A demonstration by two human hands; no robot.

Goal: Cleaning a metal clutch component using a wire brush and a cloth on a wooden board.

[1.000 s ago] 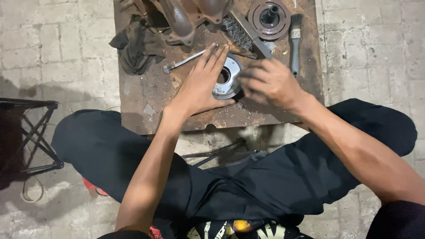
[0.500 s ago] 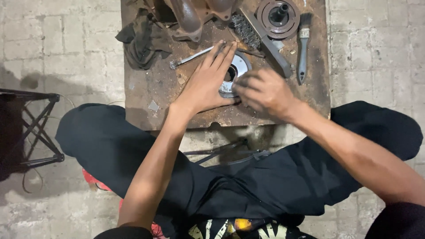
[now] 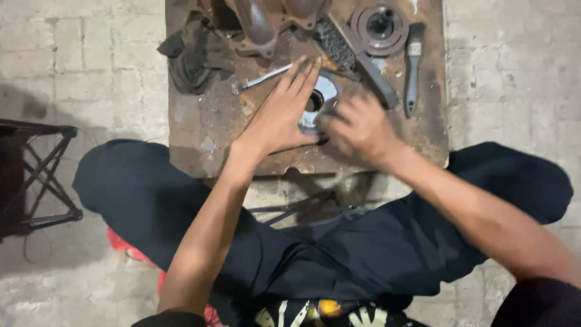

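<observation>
Round metal disc (image 3: 319, 100), centre-holed, on rusty worktop (image 3: 200, 121), is pinned flat under left hand (image 3: 278, 115) with no closed grip, rubbed by blurred right hand (image 3: 357, 127), grip indiscernible; fingers could be scraped should it slip.

Workshop: rusty bench (image 3: 206, 121), wire brush (image 3: 357, 54)
</observation>
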